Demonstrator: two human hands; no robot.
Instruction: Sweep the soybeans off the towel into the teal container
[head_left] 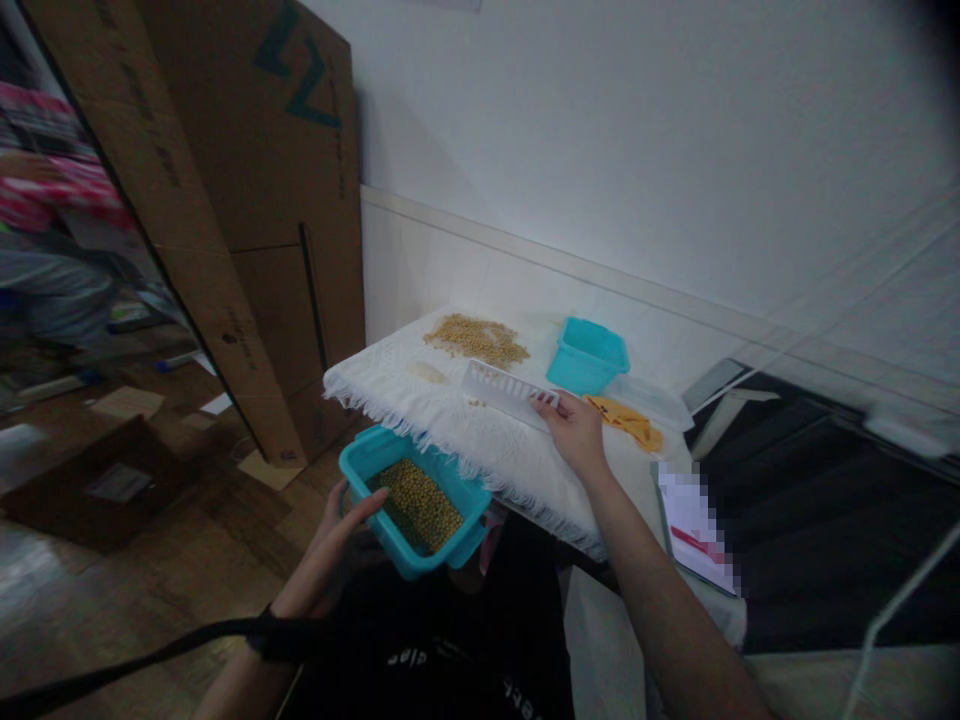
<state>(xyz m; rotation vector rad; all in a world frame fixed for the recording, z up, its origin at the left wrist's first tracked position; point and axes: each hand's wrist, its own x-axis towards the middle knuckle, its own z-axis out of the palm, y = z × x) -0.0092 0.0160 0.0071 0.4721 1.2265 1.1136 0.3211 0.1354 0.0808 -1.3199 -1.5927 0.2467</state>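
My left hand (337, 545) grips the near rim of a teal plastic basket (472, 500) filled with yellow-green beans, held just below the table's front edge. My right hand (574, 430) rests on the white fringed cloth (420, 400) and pinches the end of a white slotted plastic tray (499, 392) that lies flat on the cloth. A loose heap of tan beans (476, 340) sits on the cloth beyond the tray. A small pale patch (427, 372) lies left of the tray.
A second teal basket (589, 355) stands at the back of the table, beside a clear tray holding yellow pieces (630, 420). Large cardboard boxes (247, 200) lean at the left. A black surface (825, 520) and papers (694, 530) lie at right. Wooden floor is below left.
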